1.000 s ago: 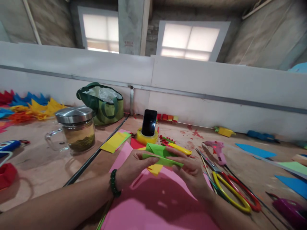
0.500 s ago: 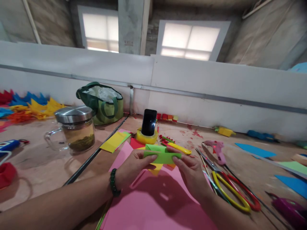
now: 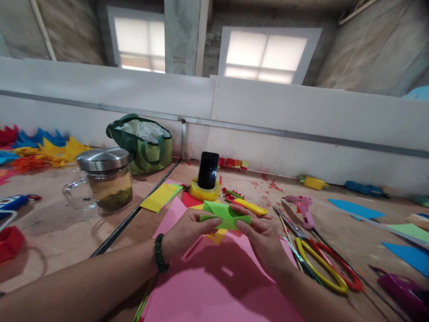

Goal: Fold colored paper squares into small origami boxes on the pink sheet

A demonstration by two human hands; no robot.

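Note:
A bright green piece of paper (image 3: 225, 212), its near edge folded over, is held level above the pink paper sheets (image 3: 214, 286). My left hand (image 3: 189, 230) pinches its left end, thumb on the near fold. At the other end, my right hand (image 3: 259, 232) grips it with the thumb pressed on the fold and fingers behind. Beneath the green paper, parts of yellow paper pieces (image 3: 217, 236) show. Just beyond my right hand lies a yellow utility knife (image 3: 251, 206). A phone (image 3: 208, 171) leans upright in a yellow tape roll (image 3: 205, 193) past the paper.
Right of my hands lie scissors (image 3: 321, 264) with red and yellow handles and a pink glue gun (image 3: 303, 208). Leftward stand a lidded glass mug (image 3: 109, 181) of tea and a green bag (image 3: 150, 150). Yellow paper strips (image 3: 159, 198) lie between mug and hands.
The near flap of the green paper has been rolled down tighter under my thumbs. My right thumb has shifted slightly left; both hands keep their hold.

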